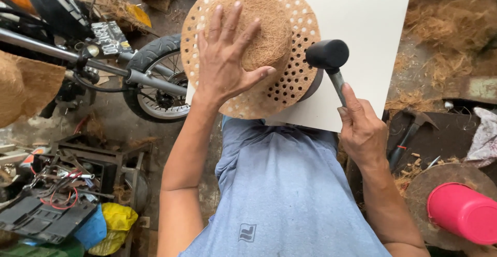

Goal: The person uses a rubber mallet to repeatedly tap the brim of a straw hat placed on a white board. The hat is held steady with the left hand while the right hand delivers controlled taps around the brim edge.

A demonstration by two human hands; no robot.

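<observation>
— What stage is this?

— Hammering, I judge. The left hand (223, 65) lies flat on the crown of the coir hat (252, 47), fingers (231, 21) spread, pinning it to the white board (362, 34) over the lap. The right hand (362, 130) has its fingers wrapped around the handle of the black rubber mallet (327, 55), whose head hangs just above the perforated brim.

— And the next move?

— Probably a short, square blow on the brim, clear of the thumb, hat held steady.
</observation>
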